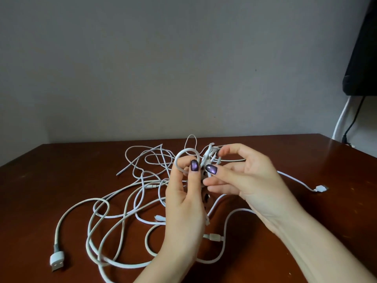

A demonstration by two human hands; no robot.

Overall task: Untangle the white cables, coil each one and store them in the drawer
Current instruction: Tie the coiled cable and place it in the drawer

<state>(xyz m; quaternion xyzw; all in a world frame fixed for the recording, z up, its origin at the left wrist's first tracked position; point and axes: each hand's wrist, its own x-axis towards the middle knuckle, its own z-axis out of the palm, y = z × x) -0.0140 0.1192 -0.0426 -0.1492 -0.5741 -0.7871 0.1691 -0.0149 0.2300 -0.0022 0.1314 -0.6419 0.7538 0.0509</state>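
While both hands are raised a little over the brown counter (61, 180), the knot (206, 160) of the white cables (114, 203) sits between their fingertips, higher than the rest of the tangle. The grip of the left hand (183, 201) is closed on the cables: the thumb and the fingers pinch a thick round loop (186, 155), which stands up just above the thumb nail. The grip of the right hand (251, 180) is closed on the same knot, with the thumb pressing from the near side and the index finger bent over the top of it. From the knot the strands fall down and spread over the counter, mostly to the left of the hands and under them. One flat plug (56, 260) lies near the front left, well apart from the hands, and another plug (321, 188) lies to the right. A small connector (213, 236) shows just beside the left wrist.

The middle of the knot is covered by both thumbs, so I cannot tell how many cables cross there. The left wrist and forearm hide some strands. A dark object (361, 48) at the top right is cut off by the edge of the view
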